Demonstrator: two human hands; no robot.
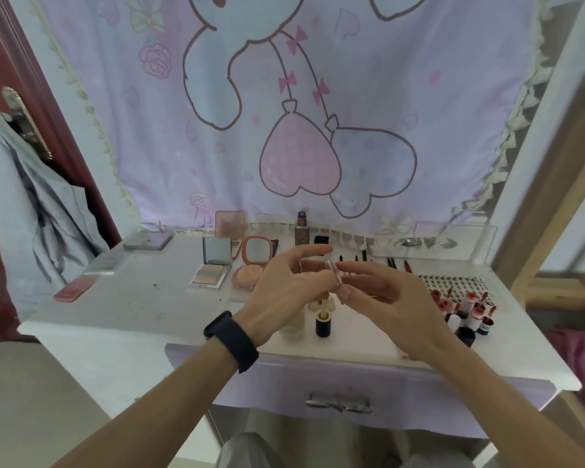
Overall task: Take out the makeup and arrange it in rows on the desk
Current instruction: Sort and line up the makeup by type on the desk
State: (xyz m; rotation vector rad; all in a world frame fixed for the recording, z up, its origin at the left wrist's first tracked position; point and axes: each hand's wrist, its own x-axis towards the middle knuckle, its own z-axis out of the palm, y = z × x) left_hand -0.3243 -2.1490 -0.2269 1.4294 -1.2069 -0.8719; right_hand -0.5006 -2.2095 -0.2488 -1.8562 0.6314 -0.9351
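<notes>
The clear tube (332, 269) lies sideways above the worktop (132, 298); left hand (284, 292) pinches it; right hand (395, 305) pinches its right end.

A bedroom corner in a home, set up for doing makeup; a white dressing table (115, 315) with a lilac drawer (277, 376) stands against a pastel cartoon wall cloth (352, 79) printed with heart balloons and bows; the tabletop carries an open compact mirror (255, 253), eyeshadow palettes (207, 276), a foundation bottle (300, 231) and a cluster of red lip tints (466, 309); a grey garment (31, 214) hangs by the handle of a dark red door (0, 62) on the left; a wooden frame (554, 197) rises at the right.
</notes>
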